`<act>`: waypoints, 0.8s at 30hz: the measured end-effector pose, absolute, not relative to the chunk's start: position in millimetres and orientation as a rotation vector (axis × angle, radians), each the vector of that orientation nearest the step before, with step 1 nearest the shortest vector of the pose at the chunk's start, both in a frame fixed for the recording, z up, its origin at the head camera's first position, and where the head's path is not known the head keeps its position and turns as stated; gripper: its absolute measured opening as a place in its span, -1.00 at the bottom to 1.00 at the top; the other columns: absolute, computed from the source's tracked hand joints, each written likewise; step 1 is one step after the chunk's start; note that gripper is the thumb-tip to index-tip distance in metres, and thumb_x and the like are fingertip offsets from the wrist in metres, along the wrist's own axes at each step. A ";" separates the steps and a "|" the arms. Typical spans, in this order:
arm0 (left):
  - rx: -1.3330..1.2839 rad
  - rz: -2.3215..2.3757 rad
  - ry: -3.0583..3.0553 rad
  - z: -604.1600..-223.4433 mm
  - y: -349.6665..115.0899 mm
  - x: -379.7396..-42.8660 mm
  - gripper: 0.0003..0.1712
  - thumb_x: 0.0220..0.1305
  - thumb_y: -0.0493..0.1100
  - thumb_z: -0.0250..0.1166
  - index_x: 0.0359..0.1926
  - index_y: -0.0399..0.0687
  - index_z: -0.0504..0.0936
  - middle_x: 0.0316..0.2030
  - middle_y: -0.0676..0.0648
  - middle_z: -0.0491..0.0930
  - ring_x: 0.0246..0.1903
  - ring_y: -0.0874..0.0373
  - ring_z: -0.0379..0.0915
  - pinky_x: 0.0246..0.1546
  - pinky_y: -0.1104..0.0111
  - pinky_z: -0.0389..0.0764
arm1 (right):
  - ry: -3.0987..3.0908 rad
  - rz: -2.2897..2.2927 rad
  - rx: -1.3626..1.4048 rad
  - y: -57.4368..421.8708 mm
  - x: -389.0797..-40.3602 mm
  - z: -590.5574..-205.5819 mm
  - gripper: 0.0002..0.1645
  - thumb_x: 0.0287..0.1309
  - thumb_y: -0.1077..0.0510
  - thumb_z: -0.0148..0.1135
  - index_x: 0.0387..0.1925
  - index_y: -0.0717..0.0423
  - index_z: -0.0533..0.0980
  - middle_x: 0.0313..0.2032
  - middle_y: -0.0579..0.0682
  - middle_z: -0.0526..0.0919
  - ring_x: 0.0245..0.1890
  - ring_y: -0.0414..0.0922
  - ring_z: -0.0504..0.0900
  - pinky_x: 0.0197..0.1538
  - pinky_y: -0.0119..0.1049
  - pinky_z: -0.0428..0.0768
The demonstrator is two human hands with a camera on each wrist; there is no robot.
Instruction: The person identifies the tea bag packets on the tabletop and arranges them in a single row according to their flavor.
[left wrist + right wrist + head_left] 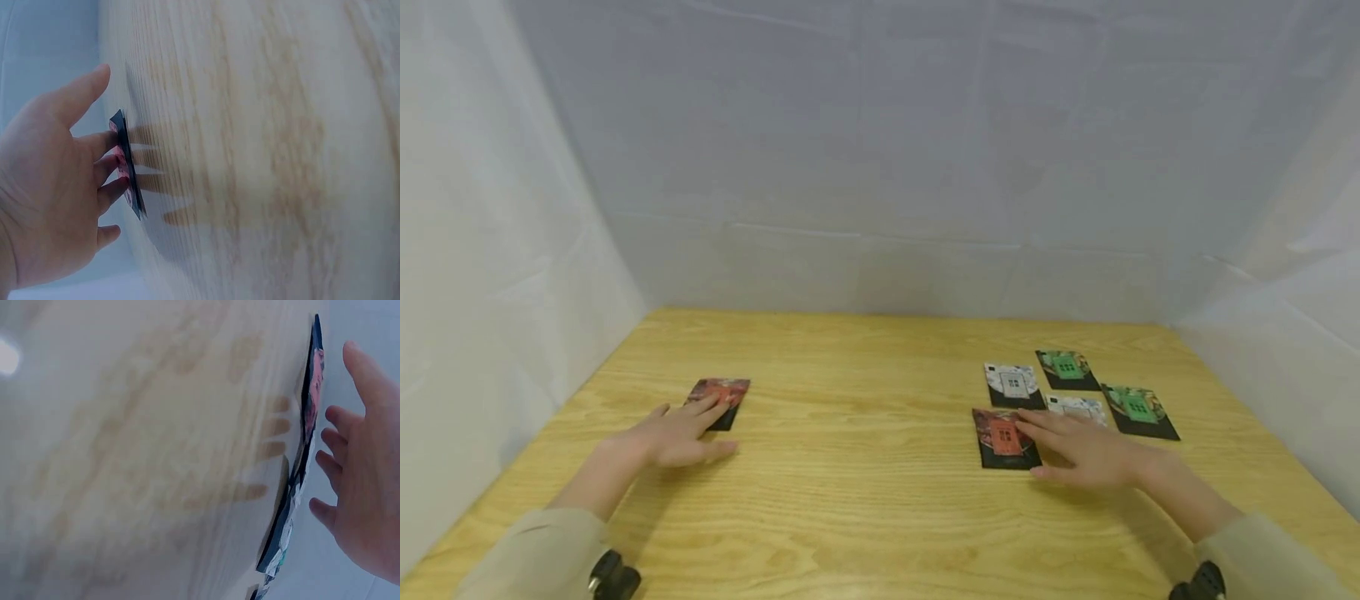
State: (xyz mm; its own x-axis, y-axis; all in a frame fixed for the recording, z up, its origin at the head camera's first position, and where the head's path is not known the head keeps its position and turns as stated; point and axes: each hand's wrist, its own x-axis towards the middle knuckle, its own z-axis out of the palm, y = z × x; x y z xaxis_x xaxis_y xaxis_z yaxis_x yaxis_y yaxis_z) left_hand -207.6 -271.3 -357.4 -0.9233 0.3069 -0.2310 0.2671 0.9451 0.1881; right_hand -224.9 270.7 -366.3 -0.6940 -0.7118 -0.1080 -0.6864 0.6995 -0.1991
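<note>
My left hand point(681, 437) lies palm down at the table's left, fingertips on a red and black packet point(722, 422). In the left wrist view that flat packet point(127, 164) sits under three fingertips, with the thumb held apart. Over on the right, my right hand point(1086, 450) hovers with fingers spread beside another red and black packet point(1000, 437), its fingertips overlapping the packet's right edge. The right wrist view shows a gap between those fingers and the red packet point(312, 394). A white packet point(1078, 407) is partly covered by this hand.
Behind the right hand lie another white packet point(1012, 385) and two green ones, one at the back point(1067, 369) and one further right point(1139, 410). The wooden table point(850, 500) is bounded by white sheeting point(880, 167) at the back and both sides.
</note>
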 end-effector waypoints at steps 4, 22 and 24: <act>0.429 0.219 2.838 -357.3 -272.0 -207.3 0.00 0.23 0.37 0.00 0.37 -0.35 0.10 0.32 -0.46 0.00 0.25 -0.41 -0.01 0.13 -0.35 -0.15 | 2.710 -0.190 -1.196 267.0 -220.6 -366.7 -0.20 0.28 -0.25 -0.04 0.38 0.11 0.15 0.37 0.19 0.08 0.29 0.28 0.12 0.19 0.33 0.11; 0.419 0.282 2.818 -357.4 -273.0 -207.4 0.05 0.23 0.38 -0.01 0.37 -0.41 0.02 0.34 -0.43 -0.04 0.28 -0.38 -0.05 0.16 -0.33 -0.18 | 2.661 -0.073 -1.282 229.7 -226.0 -366.9 -0.18 0.27 -0.31 -0.10 0.39 0.08 0.14 0.40 0.11 0.04 0.33 0.15 0.11 0.26 0.24 0.06; 0.420 0.279 2.815 -357.1 -273.0 -207.4 0.05 0.23 0.38 -0.01 0.37 -0.41 0.04 0.34 -0.42 -0.03 0.27 -0.38 -0.04 0.16 -0.33 -0.18 | 2.646 -0.054 -1.244 222.7 -226.9 -365.2 -0.17 0.27 -0.34 -0.15 0.40 0.04 0.12 0.41 0.07 0.01 0.35 0.13 0.07 0.28 0.21 0.02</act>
State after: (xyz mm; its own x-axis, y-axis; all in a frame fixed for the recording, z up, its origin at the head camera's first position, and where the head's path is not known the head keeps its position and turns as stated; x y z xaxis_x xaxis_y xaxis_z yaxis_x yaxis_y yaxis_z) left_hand -207.4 -273.0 -357.1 -0.9182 0.3106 -0.2460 0.2562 0.9390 0.2293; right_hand -226.9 222.7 -365.2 -0.6188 -0.7647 -0.1798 -0.7566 0.6418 -0.1252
